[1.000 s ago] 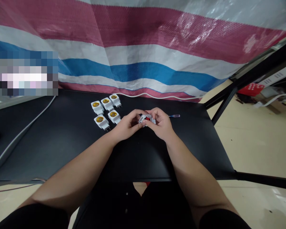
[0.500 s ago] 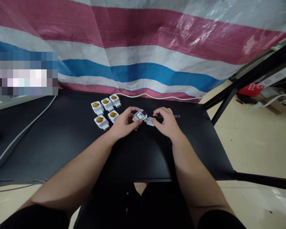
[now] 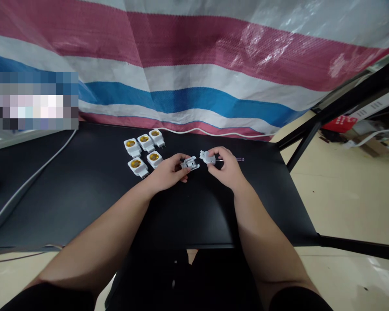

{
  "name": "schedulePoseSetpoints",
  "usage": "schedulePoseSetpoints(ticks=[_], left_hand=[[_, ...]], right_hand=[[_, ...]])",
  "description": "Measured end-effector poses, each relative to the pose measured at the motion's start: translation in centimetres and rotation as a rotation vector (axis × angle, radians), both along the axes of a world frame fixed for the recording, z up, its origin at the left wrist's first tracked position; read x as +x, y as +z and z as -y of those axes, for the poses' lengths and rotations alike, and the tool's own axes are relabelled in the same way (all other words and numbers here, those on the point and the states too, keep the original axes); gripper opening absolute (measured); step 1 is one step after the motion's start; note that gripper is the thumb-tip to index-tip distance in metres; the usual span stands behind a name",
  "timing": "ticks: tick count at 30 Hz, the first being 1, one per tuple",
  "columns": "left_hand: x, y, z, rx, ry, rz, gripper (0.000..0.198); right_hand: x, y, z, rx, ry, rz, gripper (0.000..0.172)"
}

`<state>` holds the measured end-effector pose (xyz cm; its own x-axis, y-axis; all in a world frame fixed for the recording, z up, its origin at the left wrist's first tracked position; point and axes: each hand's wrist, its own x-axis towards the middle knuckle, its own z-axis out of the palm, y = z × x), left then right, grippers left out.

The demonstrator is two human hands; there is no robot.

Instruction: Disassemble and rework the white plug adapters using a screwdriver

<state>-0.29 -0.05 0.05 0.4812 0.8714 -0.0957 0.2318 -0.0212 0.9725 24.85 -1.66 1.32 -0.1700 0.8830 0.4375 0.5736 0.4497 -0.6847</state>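
Observation:
My left hand [image 3: 168, 172] pinches one half of a small white plug-in lamp socket [image 3: 189, 163], its inside parts showing. My right hand [image 3: 225, 168] holds the other white shell half [image 3: 208, 157] a little above and to the right, apart from the first. Both hands hover just over the black table [image 3: 84, 194] near its far middle. Several whole white sockets with yellow centres [image 3: 144, 151] lie in two rows just left of my left hand. A thin screwdriver with a purple tip [image 3: 236, 159] lies behind my right hand.
A striped red, white and blue tarp [image 3: 194, 73] hangs behind the table. A white cable [image 3: 29, 181] runs across the table's left side, another along the tarp's foot. A black metal frame [image 3: 311, 129] and floor clutter stand to the right.
The socket that both hands held together has come apart into two halves. My right hand has drawn its half away to the right and lifted it; my left keeps the other.

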Motion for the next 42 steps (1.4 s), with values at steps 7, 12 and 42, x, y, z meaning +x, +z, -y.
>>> schedulePoseSetpoints(ticks=[7,12,42], left_hand=[[0.0,0.6,0.4,0.047,-0.113,-0.067,0.042],[-0.1,0.7,0.3,0.09,-0.129,-0.079,0.045],[0.0,1.2,0.4,0.13,-0.122,-0.14,0.039]], right_hand=[[-1.2,0.2,0.5,0.004,0.236,-0.031,0.034],[-1.7,-0.1,0.7,-0.004,0.291,-0.034,0.03],[-2.0,-0.4,0.7,-0.045,0.32,-0.044,0.026]])
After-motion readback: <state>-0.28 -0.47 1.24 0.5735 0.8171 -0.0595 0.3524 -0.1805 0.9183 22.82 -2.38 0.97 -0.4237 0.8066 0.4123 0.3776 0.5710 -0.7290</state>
